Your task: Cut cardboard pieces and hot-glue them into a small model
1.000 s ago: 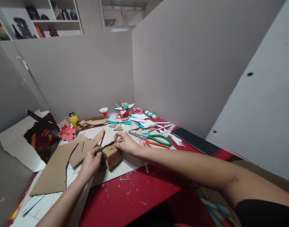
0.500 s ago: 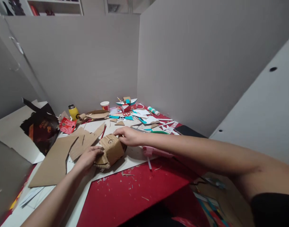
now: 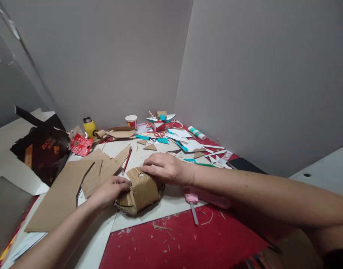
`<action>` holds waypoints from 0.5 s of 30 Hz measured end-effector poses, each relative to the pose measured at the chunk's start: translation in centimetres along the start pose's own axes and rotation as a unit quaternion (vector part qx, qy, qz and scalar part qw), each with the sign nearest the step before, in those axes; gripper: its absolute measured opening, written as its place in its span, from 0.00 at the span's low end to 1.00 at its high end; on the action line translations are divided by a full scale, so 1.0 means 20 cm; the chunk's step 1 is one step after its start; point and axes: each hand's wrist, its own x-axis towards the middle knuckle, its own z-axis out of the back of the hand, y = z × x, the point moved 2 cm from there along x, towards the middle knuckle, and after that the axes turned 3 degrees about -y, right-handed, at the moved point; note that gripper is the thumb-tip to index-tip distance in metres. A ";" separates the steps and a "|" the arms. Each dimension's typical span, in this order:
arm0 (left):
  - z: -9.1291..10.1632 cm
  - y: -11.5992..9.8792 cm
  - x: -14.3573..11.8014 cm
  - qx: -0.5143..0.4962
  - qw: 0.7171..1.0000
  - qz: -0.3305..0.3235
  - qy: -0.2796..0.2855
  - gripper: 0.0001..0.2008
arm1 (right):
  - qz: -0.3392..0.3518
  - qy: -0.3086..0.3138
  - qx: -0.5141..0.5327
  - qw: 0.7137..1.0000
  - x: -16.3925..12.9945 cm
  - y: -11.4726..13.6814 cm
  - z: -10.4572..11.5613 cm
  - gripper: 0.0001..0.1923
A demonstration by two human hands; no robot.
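Observation:
A brown cardboard model (image 3: 146, 192), boxy on top with rough corrugated edges and a small torn hole, rests on the white board (image 3: 171, 211). At its near left end, my left hand (image 3: 112, 190) pinches a cardboard edge between thumb and fingers. My right hand (image 3: 165, 168) lies over its far right side, fingers bent onto the top; the thumb's contact is partly hidden. A red pencil (image 3: 126, 161) lies just behind the model. To the right of it sits a pink glue gun (image 3: 192, 198) with a clear glue stick pointing toward me.
Flat cardboard sheets (image 3: 57, 194) lie at left beside a torn black-and-white box (image 3: 45, 149). Behind stand a yellow bottle (image 3: 89, 128), a paper cup (image 3: 131, 121) and a small boat model (image 3: 161, 120). Paper scraps, red-handled scissors (image 3: 159, 134) and a white-green roll (image 3: 197, 132) lie at back right.
The view has tilted down and shifted left, so the scene sits further right. My right hand has flattened more over the model's top; my left hand keeps its pinch.

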 end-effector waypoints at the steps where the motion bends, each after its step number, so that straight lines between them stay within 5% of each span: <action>1: 0.00 0.00 0.01 0.004 1.000 0.003 0.005 0.05 | -0.003 0.009 0.007 1.000 0.00 -0.01 -0.01 0.11; 7: 0.01 0.01 0.03 0.020 0.999 0.024 0.027 0.05 | -0.056 0.045 0.139 0.988 -0.03 -0.01 -0.03 0.11; 15: -0.01 0.01 0.03 0.047 0.999 -0.003 -0.012 0.10 | -0.190 0.152 0.291 0.925 -0.06 0.01 -0.02 0.09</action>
